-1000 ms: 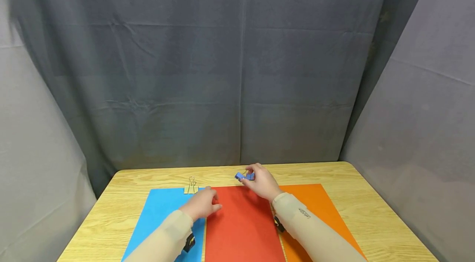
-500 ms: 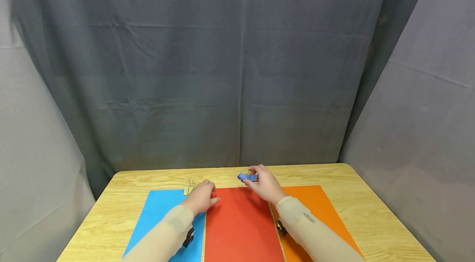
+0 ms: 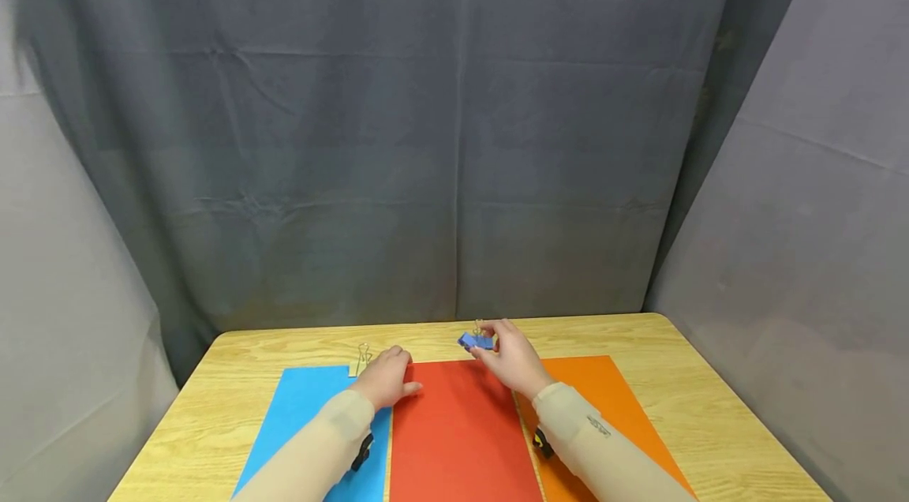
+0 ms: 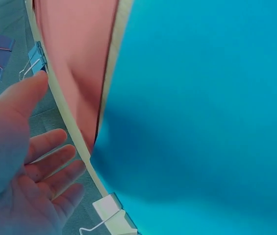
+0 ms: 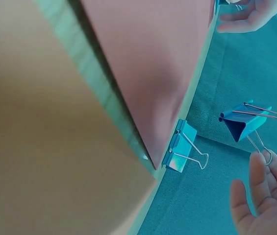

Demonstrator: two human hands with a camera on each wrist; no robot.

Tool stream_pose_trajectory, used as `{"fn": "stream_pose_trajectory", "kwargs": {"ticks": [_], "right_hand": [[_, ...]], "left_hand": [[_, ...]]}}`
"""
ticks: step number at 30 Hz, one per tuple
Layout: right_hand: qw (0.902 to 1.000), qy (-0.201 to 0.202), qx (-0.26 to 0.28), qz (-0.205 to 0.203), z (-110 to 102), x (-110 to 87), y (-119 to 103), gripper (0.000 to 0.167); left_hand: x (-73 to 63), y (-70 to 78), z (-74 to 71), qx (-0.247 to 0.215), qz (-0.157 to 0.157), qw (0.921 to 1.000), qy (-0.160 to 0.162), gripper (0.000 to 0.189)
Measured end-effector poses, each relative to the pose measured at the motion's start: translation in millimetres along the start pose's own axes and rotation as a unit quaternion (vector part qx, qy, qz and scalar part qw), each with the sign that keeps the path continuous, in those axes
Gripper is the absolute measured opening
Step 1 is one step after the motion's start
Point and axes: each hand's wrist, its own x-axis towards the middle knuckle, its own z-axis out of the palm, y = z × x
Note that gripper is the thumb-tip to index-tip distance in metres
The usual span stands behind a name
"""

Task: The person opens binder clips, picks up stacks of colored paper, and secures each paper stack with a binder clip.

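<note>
My right hand (image 3: 513, 360) pinches a blue binder clip (image 5: 241, 120) by its wire handles, thumb on one and a finger on the other. The clip is off the paper, its jaws parted. Close by, a second blue binder clip (image 5: 181, 149) sits on the far edge of the red sheet (image 3: 461, 431), near that sheet's right corner. My left hand (image 3: 385, 380) hovers at the far edges of the blue sheet (image 3: 294, 407) and red sheet, fingers loosely spread, holding nothing. Beside it a pale yellow binder clip (image 4: 113, 213) is fixed to the blue sheet's edge, partly hidden in the head view.
An orange sheet (image 3: 596, 399) lies right of the red one, with narrow strips of wood between the sheets. The wooden table (image 3: 710, 423) reaches beyond the papers on both sides. A grey curtain (image 3: 341, 131) hangs behind its far edge.
My right hand has shifted slightly to the right and the blue clip in it has tilted. My left hand has moved a little left, now covering part of the yellow clip.
</note>
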Motion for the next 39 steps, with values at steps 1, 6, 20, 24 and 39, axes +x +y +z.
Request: {"fn": "stream_pose_trajectory", "kwargs": {"ticks": [1, 6, 20, 24, 39], "right_hand": [[1.0, 0.001, 0.001, 0.003, -0.1, -0.7, -0.2, 0.052], [1.0, 0.006, -0.001, -0.001, -2.1, -3.0, -2.8, 0.049], [0.9991, 0.018, -0.022, -0.033, -3.5, -9.6, -1.4, 0.048], [0.999, 0.017, -0.021, -0.035, -3.1, -10.6, -0.4, 0.048], [0.9996, 0.013, -0.015, -0.021, -2.1, -9.0, 1.6, 0.05]], "left_hand": [[0.4, -1.3, 1.3, 0.001, 0.0, 1.0, 0.0, 0.049], [0.7, -4.0, 4.8, 0.004, 0.003, 1.0, -0.005, 0.047], [7.2, -12.4, 12.7, 0.02, -0.014, 0.9993, -0.027, 0.061], [7.9, -11.6, 11.8, 0.03, -0.015, 0.999, -0.031, 0.063], [6.7, -3.7, 6.4, 0.068, 0.01, 0.9971, -0.031, 0.054]]}}
